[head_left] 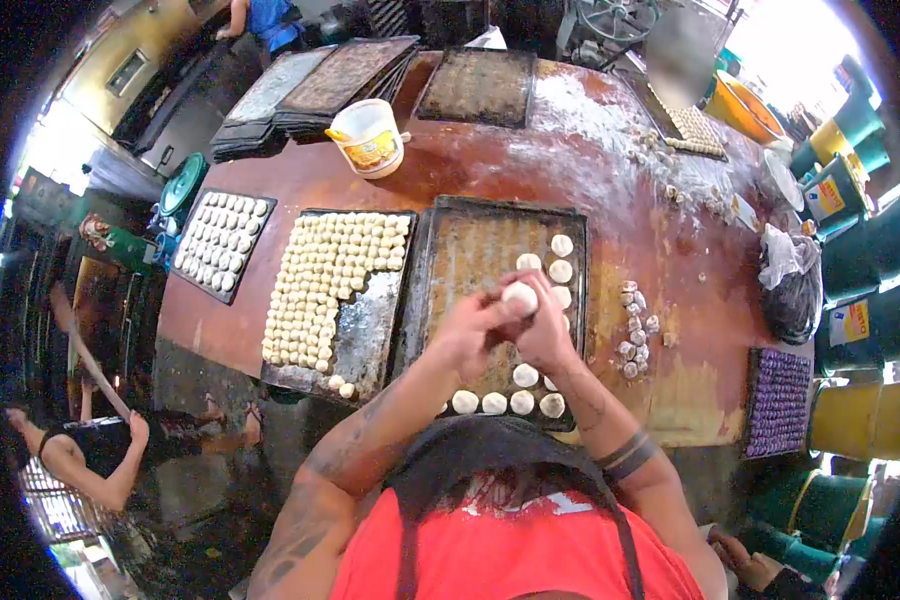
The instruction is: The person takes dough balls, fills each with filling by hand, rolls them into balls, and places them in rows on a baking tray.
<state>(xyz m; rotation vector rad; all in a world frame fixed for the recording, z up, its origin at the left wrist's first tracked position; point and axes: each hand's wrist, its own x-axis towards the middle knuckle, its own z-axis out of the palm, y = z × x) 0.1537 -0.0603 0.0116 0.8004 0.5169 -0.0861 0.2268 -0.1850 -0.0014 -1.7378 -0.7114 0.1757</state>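
A pale round dough ball (519, 299) sits between my two hands above the large tray. My left hand (470, 328) has its fingers closed on the ball's left side. My right hand (544, 325) wraps it from the right. Below them lies a dark, worn baking tray (460, 265) with several flattened dough rounds (561, 270) along its right side and front edge. Left of it, another tray (365, 330) carries rows of small dough balls (315, 265), with bare metal showing at its right. Small floury dough pieces (632, 330) rest on the table to the right of my hands.
A white bucket (368, 140) stands behind the trays, near stacked baking trays (345, 75). A tray of dough rounds (223, 245) is far left, one with purple pieces (778, 402) far right. Flour (590, 115) covers the back. Plastic tubs (863, 420) line the right; people stand nearby.
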